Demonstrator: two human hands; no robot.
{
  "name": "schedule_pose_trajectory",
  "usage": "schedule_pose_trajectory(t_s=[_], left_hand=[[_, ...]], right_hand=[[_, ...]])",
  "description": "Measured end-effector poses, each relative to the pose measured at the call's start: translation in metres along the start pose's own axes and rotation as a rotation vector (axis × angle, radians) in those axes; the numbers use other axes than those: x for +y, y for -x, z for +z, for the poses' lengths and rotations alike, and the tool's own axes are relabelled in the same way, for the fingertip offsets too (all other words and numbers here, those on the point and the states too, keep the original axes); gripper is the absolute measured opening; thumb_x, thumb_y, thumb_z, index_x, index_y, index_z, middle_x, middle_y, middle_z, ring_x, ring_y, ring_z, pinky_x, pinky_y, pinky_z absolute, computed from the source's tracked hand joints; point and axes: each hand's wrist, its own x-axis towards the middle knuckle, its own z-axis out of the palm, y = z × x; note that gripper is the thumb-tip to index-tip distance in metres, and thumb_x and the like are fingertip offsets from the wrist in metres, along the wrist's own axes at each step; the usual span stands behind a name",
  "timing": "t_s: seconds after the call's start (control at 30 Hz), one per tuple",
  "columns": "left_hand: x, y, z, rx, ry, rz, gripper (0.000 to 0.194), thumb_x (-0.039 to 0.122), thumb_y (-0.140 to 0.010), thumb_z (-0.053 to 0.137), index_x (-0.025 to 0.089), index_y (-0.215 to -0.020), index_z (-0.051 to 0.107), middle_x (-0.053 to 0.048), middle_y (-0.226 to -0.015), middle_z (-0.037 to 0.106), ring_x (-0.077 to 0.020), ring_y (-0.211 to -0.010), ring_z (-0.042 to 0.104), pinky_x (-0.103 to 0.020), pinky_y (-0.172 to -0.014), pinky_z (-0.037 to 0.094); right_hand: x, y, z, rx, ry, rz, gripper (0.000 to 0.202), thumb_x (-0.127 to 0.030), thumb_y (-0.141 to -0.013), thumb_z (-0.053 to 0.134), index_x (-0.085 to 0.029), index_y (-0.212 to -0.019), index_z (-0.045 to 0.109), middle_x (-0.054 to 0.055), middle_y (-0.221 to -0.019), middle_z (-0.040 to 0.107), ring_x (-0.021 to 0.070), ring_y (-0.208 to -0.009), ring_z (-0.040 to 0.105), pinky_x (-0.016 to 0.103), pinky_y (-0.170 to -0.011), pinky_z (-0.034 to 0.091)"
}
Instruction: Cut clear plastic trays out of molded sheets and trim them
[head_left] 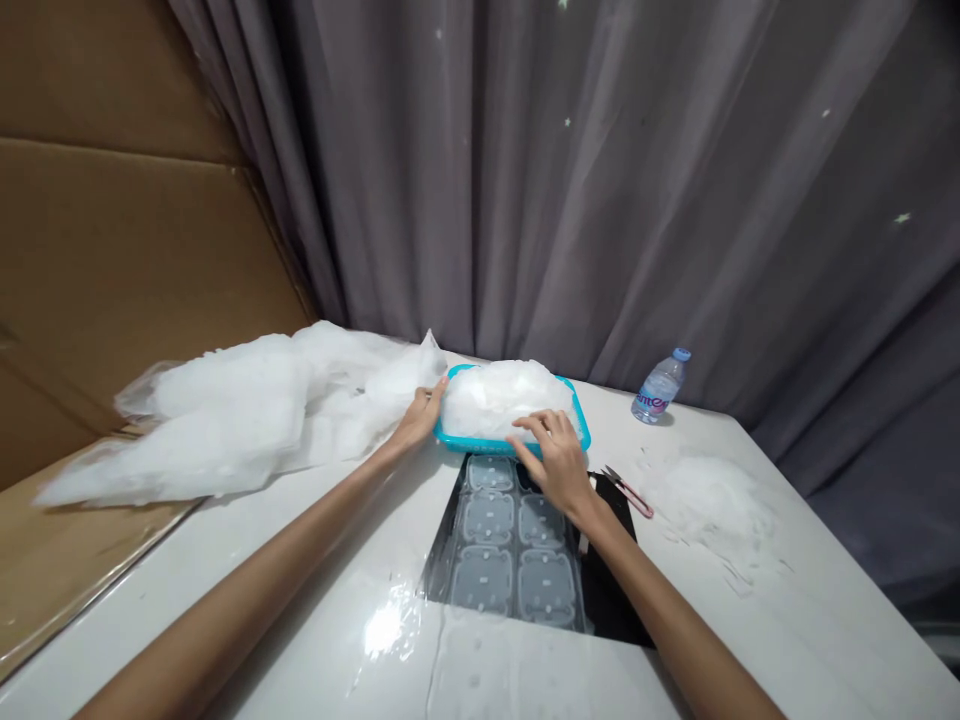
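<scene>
A blue plastic tray (pixel 480 445) stands toward the back of the white table, heaped with white fluffy stuffing (pixel 499 395). My left hand (pixel 422 415) grips the tray's left rim, with the thumb near the upper corner. Over the front right of the heap is my right hand (pixel 559 455), its thumb and fingers apart and the fingertips at the stuffing. Whether those fingertips press into it, I cannot tell. Below the tray lies a clear plastic sheet of moulded square compartments (pixel 484 520), partly on a black mat (pixel 611 590).
Bags of white stuffing (pixel 247 410) spread over the left side beside a cardboard box (pixel 127 250). Small pink-handled thread snips (pixel 630 492) lie right of the mat. Farther right are a loose pile of white fibre (pixel 712 500) and a water bottle (pixel 660 388). A grey curtain (pixel 525 180) hangs behind.
</scene>
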Motion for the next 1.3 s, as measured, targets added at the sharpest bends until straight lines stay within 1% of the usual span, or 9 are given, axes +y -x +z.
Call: schedule_pose_trajectory(t_s=[0.13,0.3,0.43,0.6,0.8,0.97,1.07,1.13,1.3], left_hand=[[0.026,-0.019,0.008,0.036,-0.107,0.23,0.052,0.056,-0.101,0.049,0.014,-0.131,0.057,-0.018,-0.14,0.059,-0.0343,-0.138,0.049,-0.046,-0.115,0.038],[0.048,-0.016,0.033,-0.204,-0.226,0.52,0.048,0.054,-0.096,0.056,0.024,-0.133,0.064,-0.007,-0.141,0.064,-0.029,-0.137,0.052,-0.041,-0.122,0.031],[0.047,-0.006,0.043,-0.247,-0.306,0.593,0.051,0.051,-0.1,0.052,0.022,-0.141,0.06,-0.01,-0.145,0.061,-0.0303,-0.14,0.049,-0.045,-0.124,0.028],[0.046,-0.001,0.037,-0.214,-0.361,0.64,0.052,0.054,-0.099,0.054,0.028,-0.145,0.059,-0.009,-0.15,0.055,-0.0308,-0.145,0.043,-0.047,-0.125,0.024],[0.048,-0.002,0.04,-0.201,-0.338,0.674,0.051,0.054,-0.097,0.057,0.027,-0.14,0.061,-0.007,-0.147,0.06,-0.03,-0.143,0.047,-0.047,-0.127,0.023],[0.044,-0.003,0.03,-0.061,-0.21,0.625,0.051,0.054,-0.098,0.051,0.022,-0.137,0.057,-0.009,-0.149,0.056,-0.0295,-0.145,0.044,-0.044,-0.128,0.023],[0.028,-0.001,0.013,0.039,-0.131,0.499,0.05,0.052,-0.101,0.045,0.018,-0.138,0.048,-0.014,-0.148,0.052,-0.0309,-0.145,0.043,-0.047,-0.126,0.028],[0.013,0.0,0.003,0.025,-0.097,0.394,0.045,0.05,-0.102,0.048,0.018,-0.133,0.05,-0.014,-0.146,0.053,-0.031,-0.141,0.048,-0.046,-0.121,0.037],[-0.017,-0.002,-0.005,-0.054,-0.021,0.077,0.036,0.045,-0.106,0.053,0.013,-0.122,0.06,-0.012,-0.123,0.067,-0.0292,-0.114,0.066,-0.049,-0.1,0.055]], right_hand=[[0.007,-0.012,0.012,-0.004,0.024,0.002,0.019,-0.027,-0.108,0.052,-0.022,-0.102,0.069,0.006,-0.094,0.072,0.0248,-0.09,0.058,0.038,-0.086,0.045],[0.013,-0.018,0.022,-0.04,0.058,-0.039,0.022,-0.023,-0.108,0.05,-0.02,-0.098,0.069,0.008,-0.091,0.071,0.0257,-0.088,0.057,0.038,-0.084,0.045],[0.016,-0.014,0.014,-0.028,0.045,-0.032,0.02,-0.028,-0.108,0.052,-0.019,-0.103,0.07,0.008,-0.094,0.07,0.025,-0.091,0.059,0.038,-0.086,0.046],[0.024,-0.004,0.002,-0.047,-0.013,-0.069,0.019,-0.037,-0.102,0.065,-0.022,-0.112,0.07,0.006,-0.099,0.069,0.0223,-0.096,0.062,0.034,-0.088,0.05],[0.022,-0.004,0.017,0.014,0.023,0.031,0.018,-0.026,-0.107,0.052,-0.022,-0.101,0.069,0.007,-0.095,0.068,0.0239,-0.093,0.063,0.036,-0.086,0.05],[0.02,-0.01,0.021,0.066,0.053,0.116,0.017,-0.03,-0.108,0.051,-0.018,-0.108,0.062,0.01,-0.1,0.066,0.0237,-0.096,0.064,0.035,-0.089,0.05],[0.024,-0.011,0.01,0.056,0.041,0.105,0.021,-0.039,-0.106,0.054,-0.018,-0.109,0.06,0.008,-0.099,0.066,0.0218,-0.092,0.064,0.032,-0.086,0.051],[0.029,-0.008,-0.001,0.081,-0.003,0.141,0.028,-0.046,-0.103,0.058,-0.019,-0.111,0.061,0.007,-0.098,0.066,0.0221,-0.094,0.064,0.032,-0.088,0.051],[0.064,0.023,-0.03,0.276,-0.138,0.556,0.037,-0.051,-0.102,0.053,-0.017,-0.116,0.06,0.014,-0.113,0.064,0.0275,-0.111,0.056,0.045,-0.104,0.045]])
